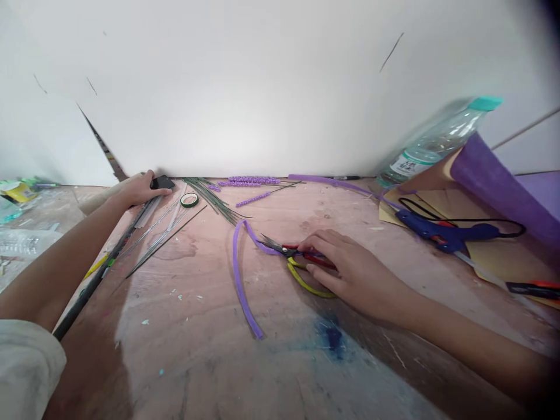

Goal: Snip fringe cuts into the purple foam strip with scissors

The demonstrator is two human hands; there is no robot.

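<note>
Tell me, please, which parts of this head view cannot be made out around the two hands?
- Red handles of the scissors: head view, largely covered by the right hand.
- Small black object: partly under the left hand, too small to identify.
- Clear plastic bottle with teal cap: blurred, label unreadable.
- Red and black tool: cut off by the right edge.
</note>
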